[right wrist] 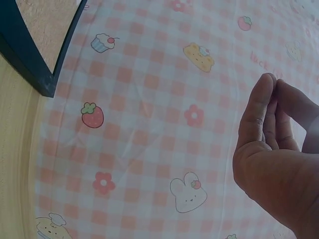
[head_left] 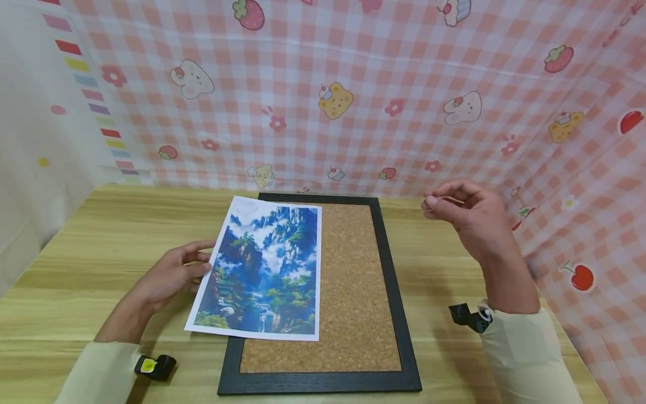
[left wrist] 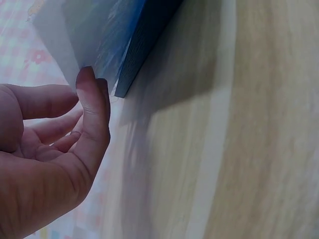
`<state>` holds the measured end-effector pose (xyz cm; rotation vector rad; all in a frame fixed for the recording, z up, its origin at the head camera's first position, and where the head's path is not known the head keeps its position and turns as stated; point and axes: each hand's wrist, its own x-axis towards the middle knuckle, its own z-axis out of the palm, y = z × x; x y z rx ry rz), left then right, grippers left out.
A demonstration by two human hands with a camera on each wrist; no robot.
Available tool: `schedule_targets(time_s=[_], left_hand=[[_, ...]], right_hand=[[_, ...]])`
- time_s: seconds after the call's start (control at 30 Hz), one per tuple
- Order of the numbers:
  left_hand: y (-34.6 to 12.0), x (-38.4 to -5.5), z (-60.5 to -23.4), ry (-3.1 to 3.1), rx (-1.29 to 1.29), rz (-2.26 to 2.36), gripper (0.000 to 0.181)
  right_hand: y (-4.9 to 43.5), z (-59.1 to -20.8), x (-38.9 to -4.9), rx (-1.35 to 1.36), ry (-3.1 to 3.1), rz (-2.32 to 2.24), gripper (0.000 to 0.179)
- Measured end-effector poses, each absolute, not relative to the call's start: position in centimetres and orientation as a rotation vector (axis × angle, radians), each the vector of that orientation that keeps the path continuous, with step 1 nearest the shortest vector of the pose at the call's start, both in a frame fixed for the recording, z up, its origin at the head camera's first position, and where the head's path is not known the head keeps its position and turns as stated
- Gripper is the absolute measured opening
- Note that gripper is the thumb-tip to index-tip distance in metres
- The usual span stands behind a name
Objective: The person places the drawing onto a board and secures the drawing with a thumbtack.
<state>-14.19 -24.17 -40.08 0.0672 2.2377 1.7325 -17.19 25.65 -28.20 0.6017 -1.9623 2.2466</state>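
My left hand (head_left: 174,275) pinches the left edge of a printed landscape picture (head_left: 267,269), a white-bordered sheet with blue mountains and green trees. The left wrist view shows the thumb and a finger on either side of the sheet (left wrist: 60,42). Beneath the picture lies a black-framed cork board (head_left: 353,292), its left part covered by the sheet. Off to the right of the board, my right hand (head_left: 469,216) is raised with thumb and fingertips (right wrist: 269,82) brought together. Whether something tiny sits between them I cannot tell.
The board rests on a light wood-grain table (head_left: 444,348). A pink checked curtain (head_left: 303,84) with cartoon prints hangs behind the table and along its right side. A plain white cloth (head_left: 30,140) hangs at the left.
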Motion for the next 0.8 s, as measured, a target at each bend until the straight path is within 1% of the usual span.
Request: schedule_targets(time_s=[0.47, 0.67, 0.8], left_hand=[[-23.0, -14.4, -39.8, 2.239, 0.126, 1.659, 0.056], [-22.4, -14.7, -39.8, 2.22, 0.113, 1.658, 0.058], [-22.2, -14.8, -39.6, 2.218, 0.117, 1.658, 0.059]], right_hand=[[24.7, -27.9, -17.7, 0.576, -2.09, 2.199, 0.012], [24.3, -27.9, -18.1, 0.521, -2.146, 2.166, 0.005], [23.9, -27.7, -18.4, 0.509, -2.181, 2.152, 0.004]])
